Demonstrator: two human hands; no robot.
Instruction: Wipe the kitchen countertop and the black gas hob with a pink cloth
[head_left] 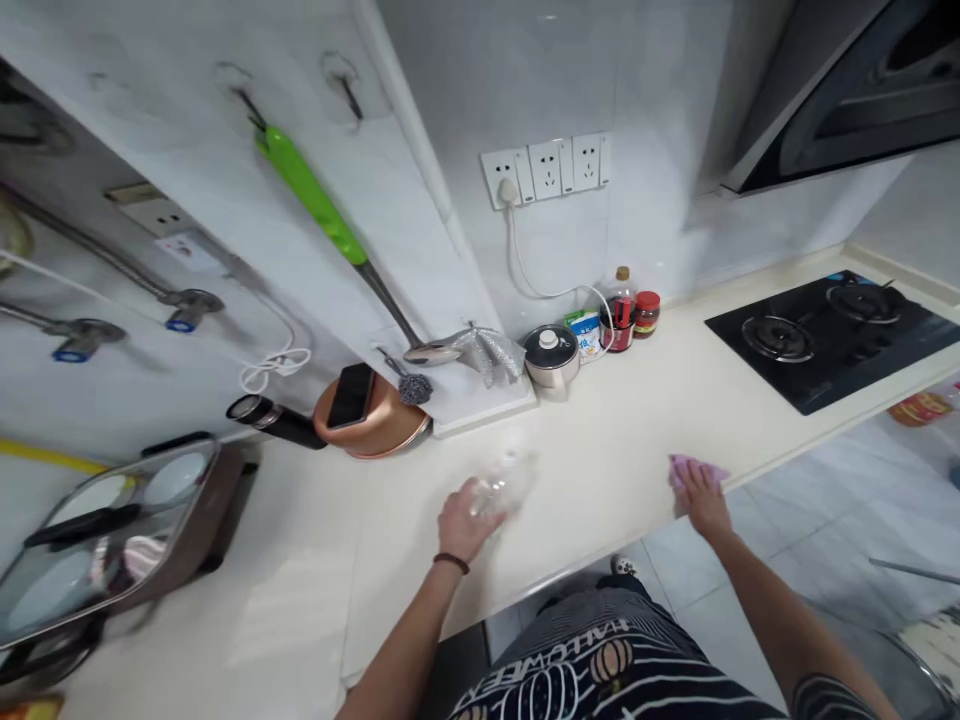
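Notably, what counts most here is that the two things worked with lie on different sides of the lidded pot [551,362], each with its own hand. The clear bottle [496,490] is on the near side of the pot and a little to its left, with the left hand [459,522] right at it; that grip is curved around the body, fingers on one side and thumb on the other. Motion blur softens the bottle, but its long axis seems to slant from the palm toward the pot, and whether its base touches the worktop [600,450] I cannot tell. The pink cloth [681,466] lies nearer the person than the pot and well to its right, by the front edge. It sits directly under the right hand [701,490], palm down, showing past the fingers on both sides; this grip looks spread and flattish, though whether any finger pinches the fabric is not clear. So the right hand is the nearer one for the cloth, the left for the bottle, with a bare stretch of worktop between them.
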